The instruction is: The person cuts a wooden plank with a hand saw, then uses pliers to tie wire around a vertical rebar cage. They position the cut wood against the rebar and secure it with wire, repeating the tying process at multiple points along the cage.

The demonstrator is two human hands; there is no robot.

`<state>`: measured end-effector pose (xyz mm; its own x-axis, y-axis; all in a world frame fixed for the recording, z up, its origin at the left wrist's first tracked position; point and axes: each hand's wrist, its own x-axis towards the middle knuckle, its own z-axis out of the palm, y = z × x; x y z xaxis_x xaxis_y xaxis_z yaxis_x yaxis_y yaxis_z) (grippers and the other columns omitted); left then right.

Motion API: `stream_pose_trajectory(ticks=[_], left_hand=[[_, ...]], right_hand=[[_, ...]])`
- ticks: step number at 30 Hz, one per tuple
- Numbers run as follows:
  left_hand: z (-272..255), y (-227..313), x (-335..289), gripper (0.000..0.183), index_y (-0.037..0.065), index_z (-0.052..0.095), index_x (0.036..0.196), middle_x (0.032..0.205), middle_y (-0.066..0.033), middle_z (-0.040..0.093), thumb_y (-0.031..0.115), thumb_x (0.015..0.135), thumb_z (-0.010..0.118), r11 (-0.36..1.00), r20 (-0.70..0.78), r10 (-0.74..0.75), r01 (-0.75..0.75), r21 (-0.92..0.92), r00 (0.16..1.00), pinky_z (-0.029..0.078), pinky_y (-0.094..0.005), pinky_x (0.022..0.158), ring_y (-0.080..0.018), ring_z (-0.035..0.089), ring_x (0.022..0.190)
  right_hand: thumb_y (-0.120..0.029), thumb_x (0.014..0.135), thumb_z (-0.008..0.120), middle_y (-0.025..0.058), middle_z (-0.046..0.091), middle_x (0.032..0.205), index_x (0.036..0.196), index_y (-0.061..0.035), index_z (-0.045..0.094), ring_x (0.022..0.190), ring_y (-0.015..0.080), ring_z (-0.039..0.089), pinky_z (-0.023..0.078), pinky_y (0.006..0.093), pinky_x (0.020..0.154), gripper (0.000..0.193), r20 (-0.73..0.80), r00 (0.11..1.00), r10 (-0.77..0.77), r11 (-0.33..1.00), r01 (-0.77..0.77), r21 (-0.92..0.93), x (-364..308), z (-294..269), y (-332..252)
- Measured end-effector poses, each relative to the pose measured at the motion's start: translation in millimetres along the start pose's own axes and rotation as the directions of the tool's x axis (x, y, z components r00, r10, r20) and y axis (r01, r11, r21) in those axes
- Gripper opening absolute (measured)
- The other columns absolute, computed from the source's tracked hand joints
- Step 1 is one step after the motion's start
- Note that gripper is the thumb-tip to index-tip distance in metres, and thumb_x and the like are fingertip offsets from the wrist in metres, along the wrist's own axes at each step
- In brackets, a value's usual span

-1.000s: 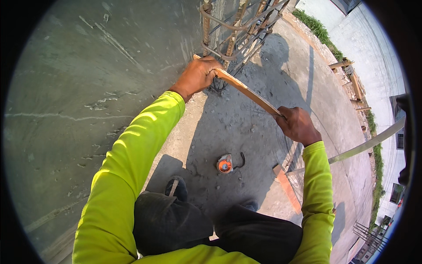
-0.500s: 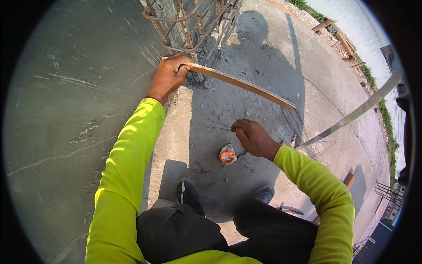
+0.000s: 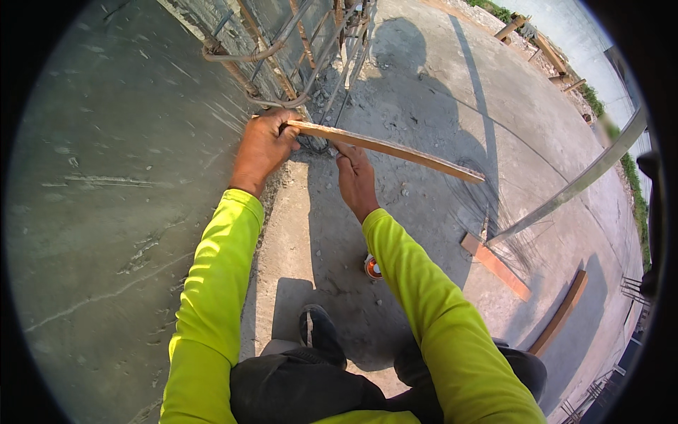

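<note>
My left hand [image 3: 267, 145] is closed around one end of a narrow wooden strip [image 3: 395, 148], holding it against the wall's edge at the foot of the rebar cage [image 3: 282, 53]. The strip's other end reaches out to the right over the floor. Just below it, beside the left hand, is my right hand [image 3: 357, 180], fingers curled together with their tips close under the wood. Whatever those fingers hold is too small or hidden to make out. An orange and white round object [image 3: 372, 266] lies on the floor, partly covered by my right sleeve.
A smooth grey concrete surface [image 3: 120, 212] fills the left side. Rightward lie a short board [image 3: 496, 266], a longer timber [image 3: 561, 311] and loose thin wires [image 3: 487, 212]. A long metal bar [image 3: 572, 185] slants up to the right. My shoe [image 3: 319, 328] stands on the concrete.
My right hand has moved up and left, from above the orange object with thin wires at its fingers, to beneath the strip next to my left hand. The left hand keeps its hold.
</note>
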<state>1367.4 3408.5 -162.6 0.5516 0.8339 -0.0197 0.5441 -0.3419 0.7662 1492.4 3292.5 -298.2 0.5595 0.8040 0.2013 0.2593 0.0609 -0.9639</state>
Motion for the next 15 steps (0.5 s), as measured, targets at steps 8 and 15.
stream_pose_trajectory(ticks=[8,15], left_hand=[[0,-3,1,0.02,-0.005,0.067,0.111,0.096,-0.0141,0.073,0.0,0.092,0.066,0.986,-0.033,-0.07,0.064,-0.155,0.997,0.057,-0.028,0.064,-0.0173,0.074,0.073],[13,-23,-4,0.015,0.0,0.071,0.107,0.093,-0.0046,0.071,0.0,0.092,0.067,0.895,-0.104,0.033,-0.076,-0.44,0.994,0.054,-0.0236,0.06,-0.0089,0.067,0.075]], right_hand=[[-0.009,0.101,0.059,0.0025,0.058,0.095,0.118,-0.0014,0.068,0.091,0.0104,0.054,0.044,0.0264,0.079,0.02,0.075,0.996,-0.046,0.981,0.031,0.194,32,13,3],[-0.009,0.099,0.064,0.0045,0.06,0.098,0.113,-0.0002,0.07,0.089,0.0144,0.059,0.048,0.0285,0.078,0.018,0.037,0.995,-0.088,0.972,0.078,0.222,43,21,-4]])
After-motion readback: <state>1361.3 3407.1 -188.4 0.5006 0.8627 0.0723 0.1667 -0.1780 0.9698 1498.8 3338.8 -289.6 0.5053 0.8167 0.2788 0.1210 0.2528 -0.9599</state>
